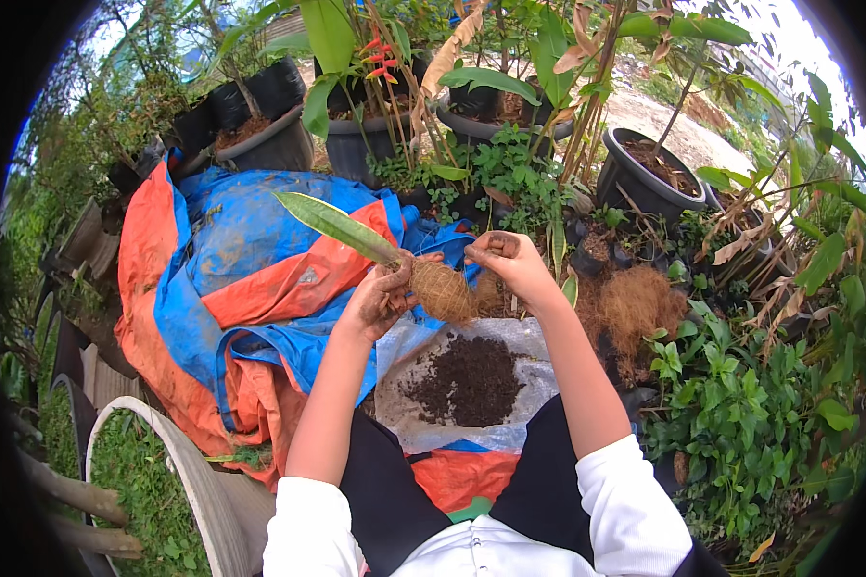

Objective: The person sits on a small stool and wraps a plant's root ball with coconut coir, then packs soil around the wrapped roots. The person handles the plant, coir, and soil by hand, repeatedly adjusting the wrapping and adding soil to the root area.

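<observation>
My left hand [387, 294], dirty with soil, grips the base of a snake plant leaf [335, 227] with pale edges. Its root ball [444, 292], wrapped in coconut fibre with thin strands around it, sticks out to the right of my fingers. Just up and right of the ball is my right hand [509, 260], its soiled fingers curled in a pinch. Whether a fine thread lies between those fingertips is too small to tell. Below both hands, dark potting soil [473, 382] is heaped on a translucent plastic sheet [404, 411] between my legs.
A crumpled blue and orange tarpaulin [252, 238] spreads to the left. Loose coconut fibre [639, 306] lies at the right, above leafy plants [736, 404]. Black pots [653, 177] with plants line the back. A curved pale rim [166, 440] stands at the lower left.
</observation>
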Demonstrator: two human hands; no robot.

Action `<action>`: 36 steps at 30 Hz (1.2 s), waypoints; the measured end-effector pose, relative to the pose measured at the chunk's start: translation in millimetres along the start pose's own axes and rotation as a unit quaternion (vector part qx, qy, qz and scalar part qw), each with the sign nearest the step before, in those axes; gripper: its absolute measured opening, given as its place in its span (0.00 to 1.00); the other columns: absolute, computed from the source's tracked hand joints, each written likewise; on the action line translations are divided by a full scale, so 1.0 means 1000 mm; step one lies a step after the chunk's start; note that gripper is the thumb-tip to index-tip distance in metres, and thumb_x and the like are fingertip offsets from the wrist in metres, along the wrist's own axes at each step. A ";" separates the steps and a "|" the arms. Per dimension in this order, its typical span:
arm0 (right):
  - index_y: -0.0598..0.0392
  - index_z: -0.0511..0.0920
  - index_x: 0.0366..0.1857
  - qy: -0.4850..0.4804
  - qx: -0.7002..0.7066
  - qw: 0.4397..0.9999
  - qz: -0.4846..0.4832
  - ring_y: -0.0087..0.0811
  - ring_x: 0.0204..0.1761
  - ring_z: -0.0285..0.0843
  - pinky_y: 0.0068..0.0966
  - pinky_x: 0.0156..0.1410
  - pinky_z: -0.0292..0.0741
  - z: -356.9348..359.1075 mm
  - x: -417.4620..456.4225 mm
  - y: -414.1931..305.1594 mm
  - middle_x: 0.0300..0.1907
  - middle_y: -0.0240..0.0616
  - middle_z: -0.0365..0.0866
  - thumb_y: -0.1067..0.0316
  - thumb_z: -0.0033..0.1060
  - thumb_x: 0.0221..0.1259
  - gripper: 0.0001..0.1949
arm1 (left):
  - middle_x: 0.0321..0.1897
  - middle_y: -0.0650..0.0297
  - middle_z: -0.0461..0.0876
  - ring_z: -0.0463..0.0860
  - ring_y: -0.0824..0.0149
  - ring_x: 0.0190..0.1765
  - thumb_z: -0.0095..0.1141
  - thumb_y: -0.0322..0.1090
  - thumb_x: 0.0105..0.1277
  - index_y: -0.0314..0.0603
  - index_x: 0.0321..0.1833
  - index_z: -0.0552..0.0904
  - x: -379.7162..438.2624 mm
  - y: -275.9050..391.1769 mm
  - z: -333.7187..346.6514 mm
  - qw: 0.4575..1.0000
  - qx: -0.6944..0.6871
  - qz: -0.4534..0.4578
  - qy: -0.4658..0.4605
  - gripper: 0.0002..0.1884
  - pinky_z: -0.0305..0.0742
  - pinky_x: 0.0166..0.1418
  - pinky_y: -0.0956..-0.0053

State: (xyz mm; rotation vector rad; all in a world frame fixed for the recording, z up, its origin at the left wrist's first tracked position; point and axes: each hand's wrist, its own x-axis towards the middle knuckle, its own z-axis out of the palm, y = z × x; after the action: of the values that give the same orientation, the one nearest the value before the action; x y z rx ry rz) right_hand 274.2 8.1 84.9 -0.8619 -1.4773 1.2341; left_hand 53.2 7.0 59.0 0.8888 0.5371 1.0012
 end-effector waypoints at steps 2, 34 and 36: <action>0.61 0.78 0.30 -0.012 -0.017 1.000 0.010 0.19 0.35 0.74 0.20 0.44 0.71 0.003 0.000 0.004 0.31 0.31 0.80 0.67 0.62 0.57 0.08 | 0.56 0.54 0.75 0.77 0.61 0.57 0.57 0.40 0.63 0.46 0.44 0.69 0.000 -0.002 -0.001 1.000 0.008 -0.005 -0.016 0.13 0.80 0.50 0.67; 0.55 0.81 0.29 -0.071 -0.325 0.943 0.009 0.35 0.29 0.77 0.28 0.39 0.71 -0.036 0.007 0.083 0.25 0.39 0.80 0.56 0.74 0.40 0.16 | 0.34 0.63 0.80 0.80 0.67 0.36 0.50 0.41 0.64 0.45 0.43 0.75 0.088 -0.092 -0.026 0.990 -0.028 -0.137 0.029 0.10 0.78 0.43 0.69; 0.57 0.81 0.29 -0.016 -0.291 0.957 -0.011 0.32 0.33 0.80 0.28 0.41 0.74 -0.056 0.011 0.118 0.26 0.37 0.80 0.61 0.75 0.40 0.15 | 0.33 0.64 0.78 0.80 0.67 0.34 0.49 0.41 0.64 0.45 0.44 0.74 0.112 -0.108 -0.022 0.988 -0.032 -0.144 0.043 0.11 0.77 0.40 0.69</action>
State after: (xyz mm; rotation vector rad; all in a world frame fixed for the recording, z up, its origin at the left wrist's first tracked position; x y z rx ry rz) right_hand 317.2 60.5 -27.3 -1.2066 -1.9094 0.7972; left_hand 141.3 87.7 -43.1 0.6887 0.6823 0.7910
